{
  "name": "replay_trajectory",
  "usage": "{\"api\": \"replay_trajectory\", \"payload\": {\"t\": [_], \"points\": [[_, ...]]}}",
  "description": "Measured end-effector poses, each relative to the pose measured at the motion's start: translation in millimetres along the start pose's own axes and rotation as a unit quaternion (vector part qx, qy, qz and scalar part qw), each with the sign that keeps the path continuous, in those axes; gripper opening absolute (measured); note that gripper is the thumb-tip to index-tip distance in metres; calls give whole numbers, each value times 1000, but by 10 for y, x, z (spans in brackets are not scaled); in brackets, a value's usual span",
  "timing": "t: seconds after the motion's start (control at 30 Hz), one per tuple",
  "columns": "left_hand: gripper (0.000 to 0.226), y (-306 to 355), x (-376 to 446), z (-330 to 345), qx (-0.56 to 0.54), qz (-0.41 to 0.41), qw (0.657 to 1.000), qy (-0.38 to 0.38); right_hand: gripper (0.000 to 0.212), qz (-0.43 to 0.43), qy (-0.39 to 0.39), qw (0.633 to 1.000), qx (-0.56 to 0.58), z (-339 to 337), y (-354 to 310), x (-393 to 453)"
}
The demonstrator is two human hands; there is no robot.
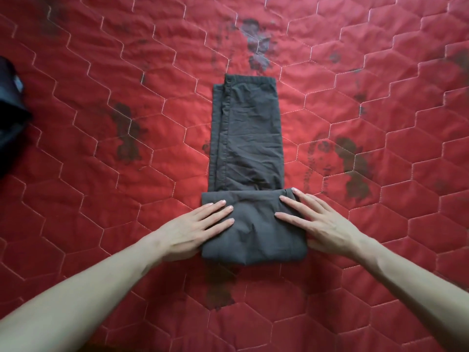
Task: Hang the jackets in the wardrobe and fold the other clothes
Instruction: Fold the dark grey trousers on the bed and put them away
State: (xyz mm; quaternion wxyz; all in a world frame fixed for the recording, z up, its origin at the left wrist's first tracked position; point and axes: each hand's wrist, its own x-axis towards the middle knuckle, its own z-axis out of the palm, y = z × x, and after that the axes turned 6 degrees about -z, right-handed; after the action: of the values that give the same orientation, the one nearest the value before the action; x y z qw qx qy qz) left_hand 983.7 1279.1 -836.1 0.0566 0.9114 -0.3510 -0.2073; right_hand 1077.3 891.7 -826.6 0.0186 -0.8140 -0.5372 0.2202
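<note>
Trousers [247, 138], dark grey, lie lengthwise at the middle of the red quilted bed cover [101, 72], their near end folded over into a thick block. The left hand [193, 228] presses flat on the block's left side, fingers straight and slightly spread; the right hand [317, 219] does likewise on its right side. A dark garment [11, 107], perhaps a jacket, sits at the cover's left edge.

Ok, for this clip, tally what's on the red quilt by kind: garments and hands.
Grey trousers, partly folded: 1
Dark garment at the left edge, kind unclear: 1
Hands pressing flat on the trousers' folded end: 2, left hand and right hand
Total: 4
</note>
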Motion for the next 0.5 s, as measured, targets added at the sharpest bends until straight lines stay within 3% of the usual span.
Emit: {"api": "replay_trajectory", "payload": {"t": [0.1,0.17,0.3,0.4,0.5], "points": [[82,55,-63,-117,-176,-54,983,28,79,-29,22,998,55,-87,12,12],[77,156,-139,-206,-350,-140,925,53,76,-9,64,982,177,-134,-51,16],[61,359,-164,-335,-527,-282,791,129,59,144,209,859,444,-208,-280,29],[33,398,-17,-356,-553,-391,705,209,27,263,259,792,485,-235,-423,139],[67,338,203,-326,-590,-471,620,213,33,334,284,732,522,-203,-453,304]]}}
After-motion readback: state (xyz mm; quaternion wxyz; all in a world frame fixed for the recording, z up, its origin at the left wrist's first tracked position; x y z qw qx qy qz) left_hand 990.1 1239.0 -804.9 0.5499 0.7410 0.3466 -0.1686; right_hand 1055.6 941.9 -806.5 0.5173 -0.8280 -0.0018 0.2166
